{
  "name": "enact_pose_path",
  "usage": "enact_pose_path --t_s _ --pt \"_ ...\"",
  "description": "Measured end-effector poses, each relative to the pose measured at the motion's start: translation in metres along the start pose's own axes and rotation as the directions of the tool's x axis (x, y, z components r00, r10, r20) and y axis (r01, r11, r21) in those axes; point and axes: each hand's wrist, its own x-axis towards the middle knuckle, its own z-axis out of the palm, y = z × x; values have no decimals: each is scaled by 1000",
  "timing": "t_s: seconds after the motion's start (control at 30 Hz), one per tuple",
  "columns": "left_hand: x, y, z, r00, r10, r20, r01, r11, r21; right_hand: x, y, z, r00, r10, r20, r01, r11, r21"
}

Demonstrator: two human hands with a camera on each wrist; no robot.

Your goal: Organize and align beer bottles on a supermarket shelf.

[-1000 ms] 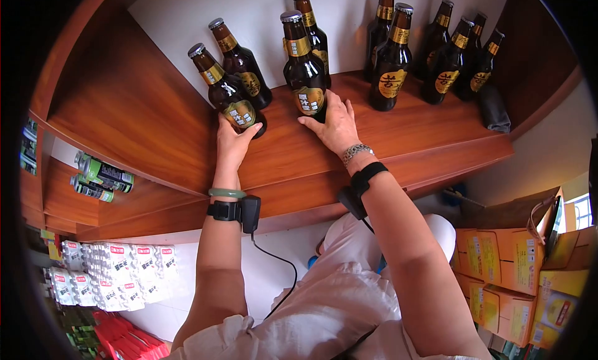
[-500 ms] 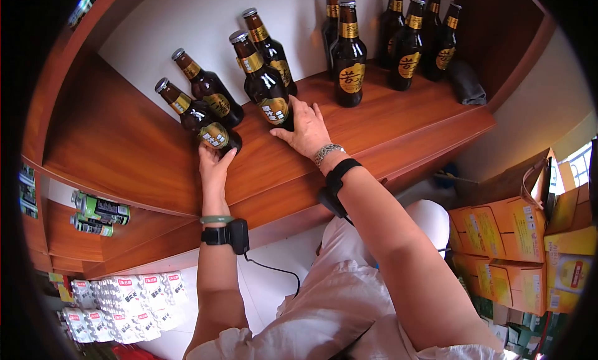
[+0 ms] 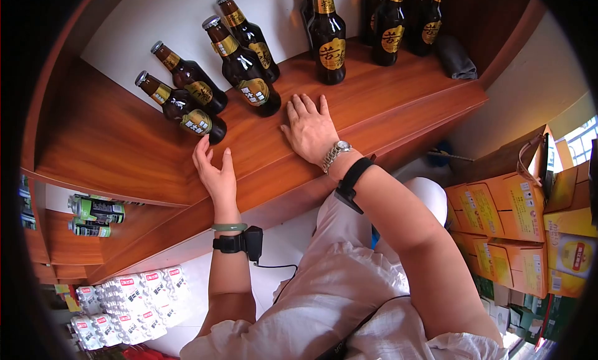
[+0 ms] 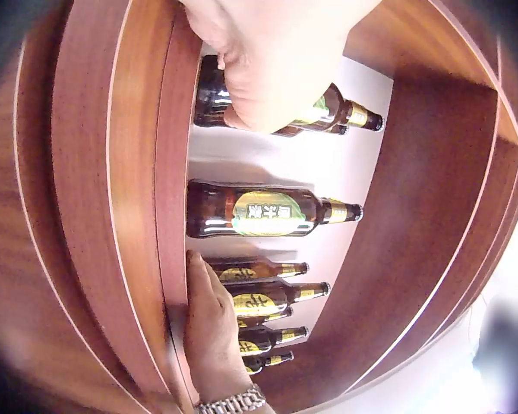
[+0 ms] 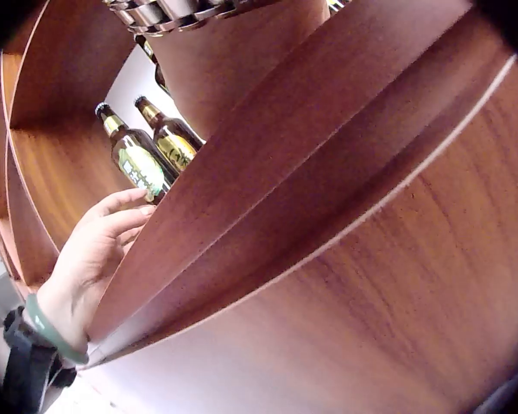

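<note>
My left hand [image 3: 216,173] has its fingers loosely spread, the fingertips right at the base of a brown beer bottle [image 3: 177,108] with a gold label. Behind that one stands another beer bottle [image 3: 198,80]. On the wooden shelf [image 3: 367,104] my right hand [image 3: 309,131] rests palm down, fingers extended, in front of the bottles. To its upper left is a brown bottle [image 3: 246,70] with a white-lettered label, and a further bottle [image 3: 256,45] stands behind it. In the left wrist view the right hand [image 4: 211,323] lies along the shelf's front edge.
Several more brown bottles [image 3: 389,30] stand on the right of the shelf, by a dark rolled cloth [image 3: 456,58]. Green cans [image 3: 96,207] sit in a compartment at left. White drink packs [image 3: 128,304] and orange cartons [image 3: 498,217] flank the person below.
Both hands have come off the two front bottles, which stay standing by the back ones. My right hand has moved right and flattened on the shelf. The head view has shifted.
</note>
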Motion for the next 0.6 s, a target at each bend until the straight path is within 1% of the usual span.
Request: enact_pose_path --t_s 0.1,0.2,0.3,0.37,0.4,0.43,0.47,0.5,0.53,0.57,0.6 --pt "3 -1 2 1000 19 -16 -19 999 38 -4 4 1 999 -17 -36 16 1000 -8" --pt "2 -3 5 999 47 -26 -46 999 29 -11 9 1 997 -42 -72 42 999 -1" --pt "3 -8 7 999 7 -41 -9 998 -62 -16 18 -3 992 -76 -99 80 996 29" --pt "2 -10 7 995 -97 24 100 983 -152 -19 26 -6 988 -92 -126 102 992 74" --pt "2 -11 6 987 -147 58 156 969 -190 -21 31 -12 990 -94 -108 105 989 101" --pt "0 -8 12 991 -121 49 129 961 -243 -24 37 -20 991 -98 -87 109 986 130" --pt "0 -6 13 989 -130 77 143 969 -202 -27 42 -25 992 -102 -68 112 981 161" --pt "-1 -4 12 984 -142 105 158 975 -160 -29 46 -26 988 -96 -118 115 979 168" --pt "-2 -1 13 979 -156 135 172 978 -118 -32 51 -27 989 -101 -107 118 979 168" --pt "-2 0 13 989 -84 122 95 992 -86 -33 55 -27 989 -104 -103 120 978 168" --pt "-3 0 12 990 -70 119 78 995 -63 -35 58 -29 990 -102 -93 116 979 167"
